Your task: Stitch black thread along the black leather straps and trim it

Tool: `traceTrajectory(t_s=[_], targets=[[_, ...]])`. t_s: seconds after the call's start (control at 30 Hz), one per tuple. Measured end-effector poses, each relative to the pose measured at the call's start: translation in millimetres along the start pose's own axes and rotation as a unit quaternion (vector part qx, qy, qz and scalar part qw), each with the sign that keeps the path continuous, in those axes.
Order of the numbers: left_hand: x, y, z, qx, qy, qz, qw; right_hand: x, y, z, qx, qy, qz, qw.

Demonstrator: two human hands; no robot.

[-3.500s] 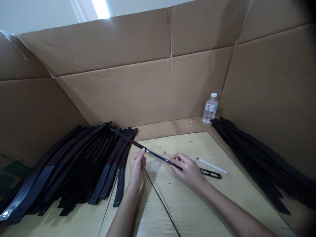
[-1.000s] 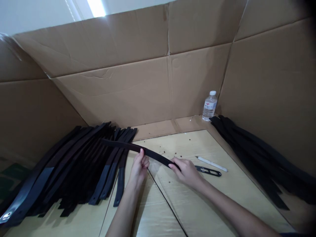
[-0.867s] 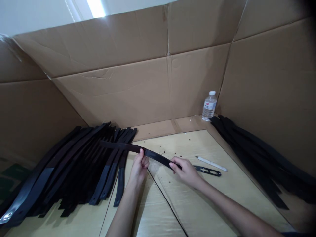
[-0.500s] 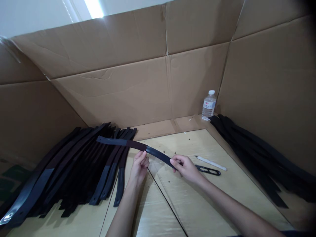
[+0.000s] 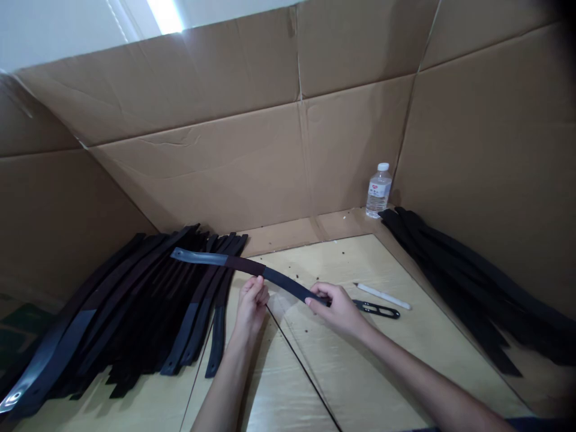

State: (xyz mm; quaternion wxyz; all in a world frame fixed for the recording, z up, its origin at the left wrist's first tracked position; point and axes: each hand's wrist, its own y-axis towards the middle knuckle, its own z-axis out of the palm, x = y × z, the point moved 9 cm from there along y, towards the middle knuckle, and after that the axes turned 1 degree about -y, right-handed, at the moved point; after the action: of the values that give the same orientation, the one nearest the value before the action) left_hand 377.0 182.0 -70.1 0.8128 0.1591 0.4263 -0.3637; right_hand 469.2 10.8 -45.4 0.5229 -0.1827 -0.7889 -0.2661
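Left hand: fingers curled nearly closed, thumb tip at the lower edge of the black strip, roughly mid-length. Can't tell if it pinches the strip or only props it. A thin black cord runs out of the curled fingers to the bottom edge, so it looks gripped there. Right hand: closed in a pinch, thumb on top of the strip's right end, other fingers behind; strip tip hidden by the hand.

Strip is off the table, bowed, flat face up, slanting down toward the right hand. Main risk, I'd judge: left contact is just at the edge, so if the right pinch loosens, the strip could twist or drop. Its holed left end reaches over the left pile of strips; touching or not, can't tell. A leftward swing could knock that pile or mix this piece in. The cord could snag under the left arm if pulled sideways.

Just right of the right hand, partly behind it: black slotted tool, then white pencil. A low right-hand move could sweep both along the table. Further out, right bundle of strips lies by the cardboard wall; water bottle stands upright at its far end.
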Motion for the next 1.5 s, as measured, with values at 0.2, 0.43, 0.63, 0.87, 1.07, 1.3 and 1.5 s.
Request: traceTrajectory(t_s=[0.2,0.43,0.63,0.87,1.07,1.3,1.5], targets=[[2.0,0.0,-0.3,-0.010,0.010,-0.012,1.000,4.4,-1.4,-4.5,-0.028,-0.105,-0.034,0.993],[9.8,-0.2,2.1,-0.006,-0.005,-0.051,0.999,14.8,-4.6,-8.1,-0.066,-0.225,-0.097,0.967],[11.0,-1.1,7.2,0.002,-0.028,-0.071,0.997,16.6,-5.6,-9.1,-0.061,-0.250,-0.108,0.960],[13.4,-1.8,6.9,0.003,-0.054,-0.079,0.995,16.1,-4.1,-13.0,-0.071,-0.254,-0.101,0.959],[8.1,-0.9,5.3,-0.003,-0.103,-0.073,0.992,9.6,-2.0,-8.0,-0.036,-0.242,-0.046,0.969],[3.4,-1.2,3.0,-0.011,-0.098,-0.056,0.993,5.6,-1.7,3.8,0.021,-0.248,-0.043,0.968],[4.0,1.8,0.1,-0.011,-0.055,-0.045,0.997,5.5,-3.9,0.5,-0.010,-0.219,-0.060,0.974]])
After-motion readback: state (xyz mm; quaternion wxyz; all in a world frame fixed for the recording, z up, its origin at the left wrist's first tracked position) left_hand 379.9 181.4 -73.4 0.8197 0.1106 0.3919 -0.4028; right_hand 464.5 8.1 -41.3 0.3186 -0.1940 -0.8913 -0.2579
